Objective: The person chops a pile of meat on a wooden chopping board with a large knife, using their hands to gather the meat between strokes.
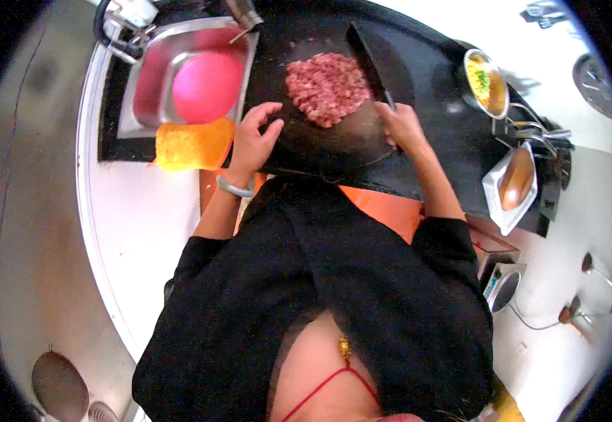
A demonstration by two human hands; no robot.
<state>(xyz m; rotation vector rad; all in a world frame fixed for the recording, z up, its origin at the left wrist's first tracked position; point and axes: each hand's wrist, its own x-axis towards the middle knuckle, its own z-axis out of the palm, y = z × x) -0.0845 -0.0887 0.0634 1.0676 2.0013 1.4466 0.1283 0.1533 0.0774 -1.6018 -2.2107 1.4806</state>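
Chopped raw meat (329,89) lies in a pinkish heap on a round dark chopping board (345,140). My right hand (402,126) grips the handle of a kitchen knife (369,60), whose dark blade points away from me along the right edge of the meat. To the left of the heap, my left hand (258,134) is held with thumb and fingers apart and nothing between them. The lower part of the knife's handle is hidden in my right hand.
Left stands a steel sink (161,68) with a pink round basin (208,87) and a faucet (121,42); a yellow cloth (195,145) hangs over its front edge. On the right are a bowl of yellow and green food (486,84), a utensil rack (530,129) and a white basket (511,216).
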